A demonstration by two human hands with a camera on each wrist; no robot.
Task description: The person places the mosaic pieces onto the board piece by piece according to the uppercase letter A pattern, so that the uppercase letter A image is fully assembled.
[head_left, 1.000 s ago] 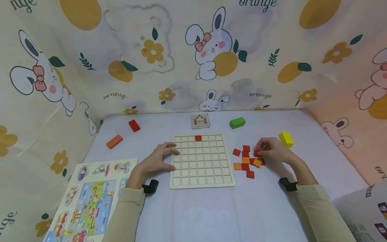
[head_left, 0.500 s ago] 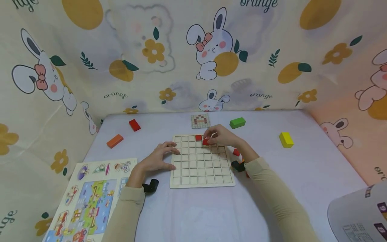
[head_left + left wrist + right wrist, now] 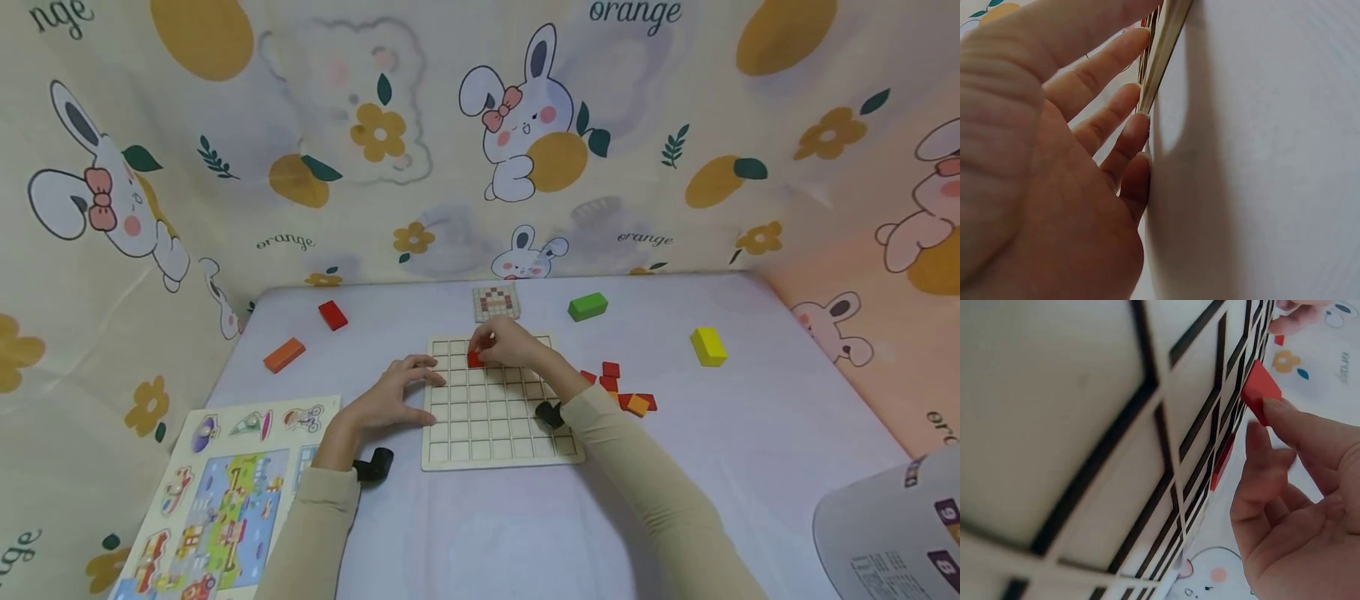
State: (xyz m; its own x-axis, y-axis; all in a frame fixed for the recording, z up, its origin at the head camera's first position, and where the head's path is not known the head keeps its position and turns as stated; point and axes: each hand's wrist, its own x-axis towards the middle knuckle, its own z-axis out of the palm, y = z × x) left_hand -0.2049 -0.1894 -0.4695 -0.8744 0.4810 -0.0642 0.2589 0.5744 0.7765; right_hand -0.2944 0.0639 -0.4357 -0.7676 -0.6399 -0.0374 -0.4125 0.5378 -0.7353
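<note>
A pale board with a grid of square cells (image 3: 480, 431) lies mid-table. Above its upper-left cells my right hand (image 3: 512, 343) pinches a red square tile (image 3: 475, 360) between thumb and finger. The right wrist view shows this pinched tile (image 3: 1261, 390) tilted near the grid, with a second red tile (image 3: 1222, 464) set in a cell; in the head view my hand hides that one. My left hand (image 3: 390, 392) rests against the board's left edge, its fingers spread. The left wrist view has its fingertips (image 3: 1138, 94) along the board's side.
Loose red and orange tiles (image 3: 637, 405) lie right of the board, partly behind my right forearm. Beyond it sit a small pattern card (image 3: 496, 303) and a green block (image 3: 588, 307). Yellow (image 3: 708, 347), red (image 3: 333, 315) and orange (image 3: 284, 355) blocks stand farther out. A picture puzzle (image 3: 240, 500) lies left.
My right hand has picked a red tile from the loose ones, carried it left over the board, and now holds it farther left, past the tile set there. My left hand stays put.
</note>
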